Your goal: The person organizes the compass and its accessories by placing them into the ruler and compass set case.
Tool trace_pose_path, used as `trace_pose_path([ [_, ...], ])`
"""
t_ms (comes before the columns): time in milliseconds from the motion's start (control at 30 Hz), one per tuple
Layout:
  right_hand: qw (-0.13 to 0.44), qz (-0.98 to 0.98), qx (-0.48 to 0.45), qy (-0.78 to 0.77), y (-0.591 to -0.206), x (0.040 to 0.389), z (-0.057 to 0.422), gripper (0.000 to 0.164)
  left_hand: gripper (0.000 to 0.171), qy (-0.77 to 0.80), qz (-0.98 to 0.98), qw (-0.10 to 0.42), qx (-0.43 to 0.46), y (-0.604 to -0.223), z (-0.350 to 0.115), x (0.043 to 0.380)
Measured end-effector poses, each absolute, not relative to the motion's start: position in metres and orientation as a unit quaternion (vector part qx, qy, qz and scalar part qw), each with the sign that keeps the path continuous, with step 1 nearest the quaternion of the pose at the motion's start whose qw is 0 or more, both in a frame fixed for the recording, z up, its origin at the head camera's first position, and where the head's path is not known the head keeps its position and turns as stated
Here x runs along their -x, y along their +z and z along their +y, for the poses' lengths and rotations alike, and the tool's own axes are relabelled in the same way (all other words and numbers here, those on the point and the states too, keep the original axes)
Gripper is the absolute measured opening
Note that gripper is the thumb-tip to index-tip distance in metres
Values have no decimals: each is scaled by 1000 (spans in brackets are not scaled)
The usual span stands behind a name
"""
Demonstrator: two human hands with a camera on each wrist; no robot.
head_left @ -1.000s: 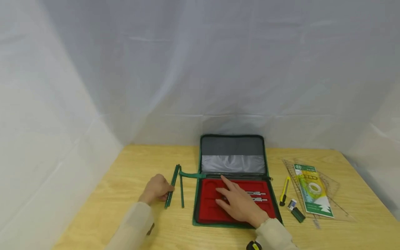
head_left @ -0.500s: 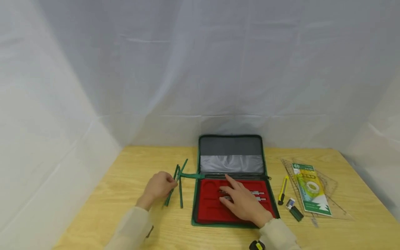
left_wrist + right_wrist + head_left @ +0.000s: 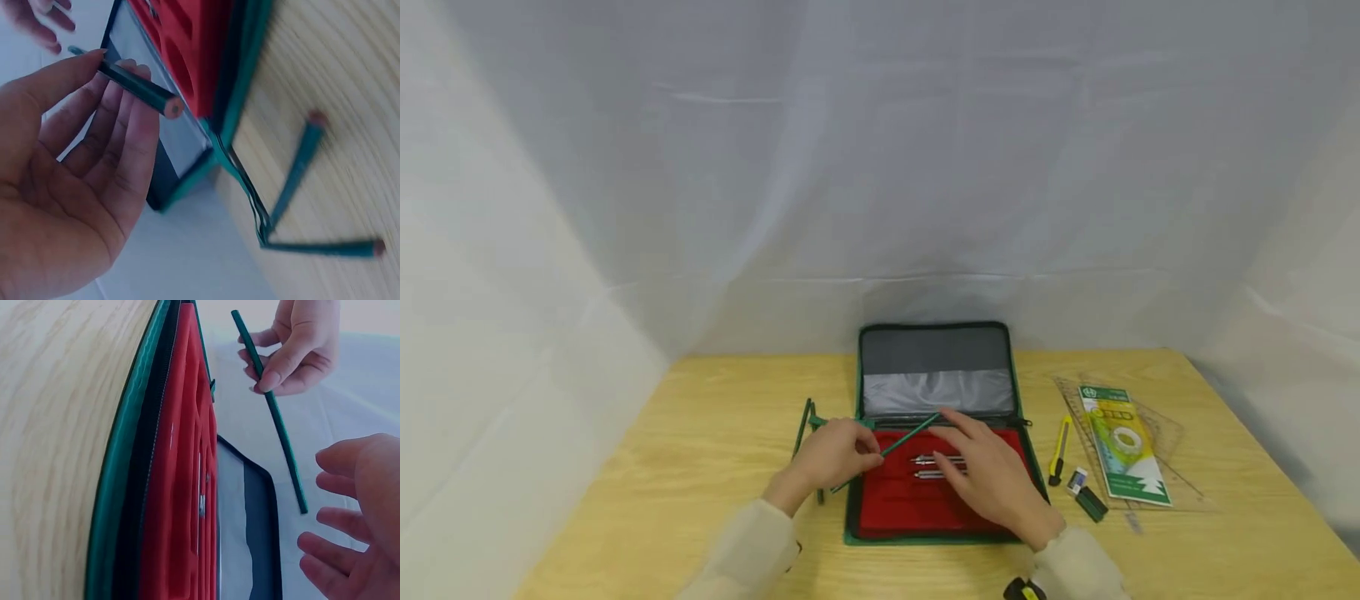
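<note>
Between the thumb and fingers of my left hand (image 3: 831, 457) a green pencil (image 3: 910, 435) is pinched. It slants over the left part of an open zip case (image 3: 925, 518) with a red moulded tray. In the left wrist view, the pencil's flat unsharpened end (image 3: 174, 107) points toward the camera. My right hand (image 3: 992, 479) hovers over the tray, fingers spread and loosely bent, close to the pencil's far end; the right wrist view shows a gap between them. Two silver drawing instruments (image 3: 929, 475) lie in the tray's slots, partly covered by the right hand.
Two more green pencils (image 3: 299, 165) lie on the table left of the case, by its green strap (image 3: 234, 165). To the right are a yellow cutter (image 3: 1060, 450), an eraser (image 3: 1077, 480), a dark green block (image 3: 1091, 504), and a packet (image 3: 1123, 446) on clear set squares (image 3: 1183, 492).
My left hand has lifted one pencil from the group at the left and carried it right, over the case. The right hand stays above the tray, and the head view has shifted slightly.
</note>
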State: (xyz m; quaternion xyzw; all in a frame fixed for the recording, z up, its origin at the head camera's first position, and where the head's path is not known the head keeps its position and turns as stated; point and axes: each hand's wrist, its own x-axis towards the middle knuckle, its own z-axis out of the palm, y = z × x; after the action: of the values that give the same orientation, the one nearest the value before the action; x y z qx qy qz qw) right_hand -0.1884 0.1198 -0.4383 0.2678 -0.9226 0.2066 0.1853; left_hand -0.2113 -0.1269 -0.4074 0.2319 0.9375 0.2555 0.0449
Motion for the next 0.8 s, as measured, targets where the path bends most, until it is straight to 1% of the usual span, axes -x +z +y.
trace_pose_path([
  [133, 203, -919, -268, 206, -439, 185, 127, 34, 6, 217, 942, 51, -250, -413, -110, 210],
  [233, 203, -920, -264, 204, -440, 183, 134, 33, 5, 188, 944, 48, -267, -416, -98, 208],
  [333, 195, -926, -259, 193, -442, 181, 141, 30, 5, 169, 940, 41, -294, -417, -88, 205],
  [500, 181, -931, -257, 184, -446, 175, 154, 20, 5, 177, 926, 53, -330, -419, -77, 200],
  [667, 177, -935, -245, 186, -451, 169, 167, 14, 6, 170, 922, 61, -344, -420, -71, 197],
  [800, 164, -940, -239, 183, -457, 165, 175, 12, 6, 153, 920, 62, -355, -423, -67, 196],
])
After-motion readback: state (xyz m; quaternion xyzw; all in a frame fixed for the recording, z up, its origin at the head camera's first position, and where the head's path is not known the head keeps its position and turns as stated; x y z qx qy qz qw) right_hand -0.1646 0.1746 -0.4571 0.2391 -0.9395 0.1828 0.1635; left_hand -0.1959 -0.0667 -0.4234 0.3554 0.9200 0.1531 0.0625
